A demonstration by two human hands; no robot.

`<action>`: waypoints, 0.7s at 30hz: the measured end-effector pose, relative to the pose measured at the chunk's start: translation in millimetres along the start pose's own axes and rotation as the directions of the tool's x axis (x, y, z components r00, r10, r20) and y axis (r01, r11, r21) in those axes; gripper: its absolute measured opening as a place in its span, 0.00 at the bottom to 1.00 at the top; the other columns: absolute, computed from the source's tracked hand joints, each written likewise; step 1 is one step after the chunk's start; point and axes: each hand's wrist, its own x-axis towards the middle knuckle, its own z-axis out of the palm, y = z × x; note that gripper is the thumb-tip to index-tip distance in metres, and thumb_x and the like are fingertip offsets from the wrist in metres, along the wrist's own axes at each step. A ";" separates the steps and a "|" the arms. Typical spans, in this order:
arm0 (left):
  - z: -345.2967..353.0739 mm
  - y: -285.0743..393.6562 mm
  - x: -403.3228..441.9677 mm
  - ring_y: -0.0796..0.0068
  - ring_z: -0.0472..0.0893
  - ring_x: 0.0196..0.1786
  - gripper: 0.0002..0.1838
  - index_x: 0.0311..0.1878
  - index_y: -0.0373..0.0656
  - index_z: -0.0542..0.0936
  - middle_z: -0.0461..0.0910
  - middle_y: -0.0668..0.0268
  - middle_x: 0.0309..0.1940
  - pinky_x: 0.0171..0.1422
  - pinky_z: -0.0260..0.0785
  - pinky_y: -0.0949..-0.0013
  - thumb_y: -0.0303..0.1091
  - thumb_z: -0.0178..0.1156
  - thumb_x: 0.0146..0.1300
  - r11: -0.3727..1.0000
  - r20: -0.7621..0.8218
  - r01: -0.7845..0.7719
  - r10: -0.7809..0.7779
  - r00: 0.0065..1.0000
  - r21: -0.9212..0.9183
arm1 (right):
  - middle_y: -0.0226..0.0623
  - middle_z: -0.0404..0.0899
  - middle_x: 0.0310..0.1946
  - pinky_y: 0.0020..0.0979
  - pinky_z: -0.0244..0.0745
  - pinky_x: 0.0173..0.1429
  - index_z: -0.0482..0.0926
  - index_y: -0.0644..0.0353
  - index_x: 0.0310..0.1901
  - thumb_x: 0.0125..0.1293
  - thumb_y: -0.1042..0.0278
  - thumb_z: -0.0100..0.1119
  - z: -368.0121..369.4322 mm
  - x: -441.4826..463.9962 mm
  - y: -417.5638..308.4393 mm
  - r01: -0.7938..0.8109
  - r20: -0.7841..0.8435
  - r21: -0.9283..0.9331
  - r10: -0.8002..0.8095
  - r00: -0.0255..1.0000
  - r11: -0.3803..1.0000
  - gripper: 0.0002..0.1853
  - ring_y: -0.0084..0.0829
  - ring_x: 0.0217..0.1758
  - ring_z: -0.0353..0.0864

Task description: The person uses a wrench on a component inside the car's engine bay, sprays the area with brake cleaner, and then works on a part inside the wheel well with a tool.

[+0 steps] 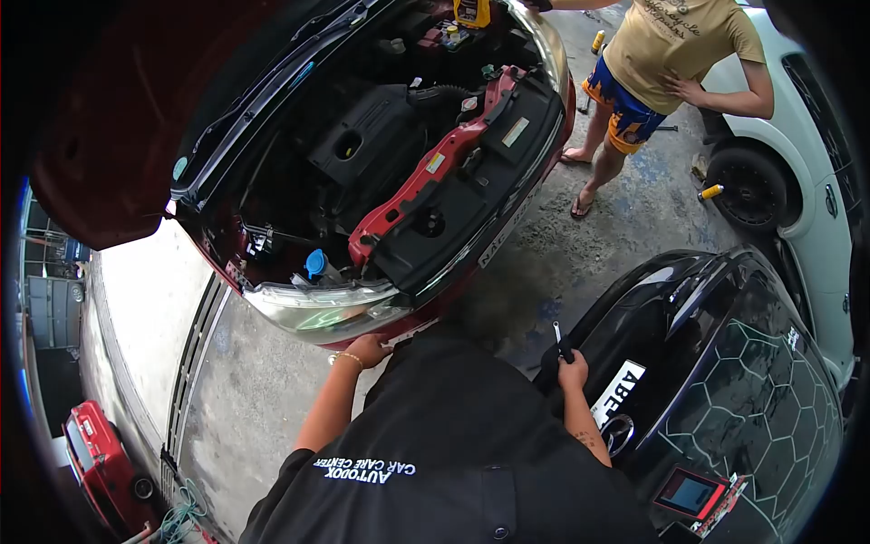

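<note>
My left hand [367, 351], with a bracelet at its wrist, is closed beside the red car's front bumper [426, 315], just below the headlight [322, 306]. Its fingertips are partly hidden, so what they hold, if anything, does not show. In my right hand [573, 372] is a slim tool with a black handle and silver shaft [558, 335], pointing away from me. That hand is closed around the handle, near the rear of a black car [603, 331]. The red car's hood [109, 136] stands raised over its engine cover [367, 136].
A person in a tan shirt [675, 50] stands by the red car's far front corner. A white car [811, 118] is at the right. A red-framed tablet [692, 494] lies on the black car. Yellow bottles [711, 192] are on the floor.
</note>
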 end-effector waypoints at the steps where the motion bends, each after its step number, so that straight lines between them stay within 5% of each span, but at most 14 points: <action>1: -13.9 26.8 1.9 0.44 0.85 0.60 0.26 0.57 0.38 0.86 0.87 0.45 0.54 0.67 0.75 0.51 0.52 0.66 0.69 1.000 0.021 -0.012 0.012 1.000 -0.004 | 0.52 0.89 0.50 0.45 0.81 0.61 0.86 0.58 0.57 0.61 0.65 0.75 -3.3 16.7 -5.3 0.049 0.029 -0.017 -0.049 0.998 0.999 0.22 0.53 0.56 0.88; 8: -108.2 198.0 43.1 0.47 0.85 0.59 0.22 0.60 0.40 0.84 0.88 0.49 0.53 0.64 0.77 0.51 0.46 0.63 0.72 0.987 0.069 -0.119 0.112 0.991 0.103 | 0.51 0.89 0.49 0.45 0.82 0.59 0.86 0.56 0.58 0.62 0.64 0.75 -28.2 121.4 -66.5 0.087 0.073 -0.068 -0.082 0.994 0.994 0.21 0.53 0.54 0.89; 15: -189.7 334.5 169.1 0.46 0.84 0.58 0.22 0.60 0.41 0.83 0.85 0.50 0.53 0.63 0.77 0.50 0.47 0.64 0.72 0.932 0.009 -0.338 0.340 0.940 0.134 | 0.51 0.90 0.47 0.45 0.82 0.58 0.87 0.56 0.56 0.62 0.67 0.73 -73.1 226.7 -102.9 0.096 0.047 -0.242 -0.088 0.995 0.965 0.20 0.53 0.53 0.89; 21: -270.9 408.4 242.4 0.46 0.84 0.55 0.22 0.59 0.40 0.82 0.83 0.52 0.51 0.60 0.78 0.49 0.47 0.64 0.72 0.872 -0.048 -0.478 0.485 0.873 0.106 | 0.52 0.90 0.45 0.45 0.81 0.57 0.88 0.58 0.53 0.59 0.67 0.74 -106.3 307.8 -114.9 0.064 0.038 -0.289 -0.055 0.998 0.955 0.19 0.54 0.51 0.89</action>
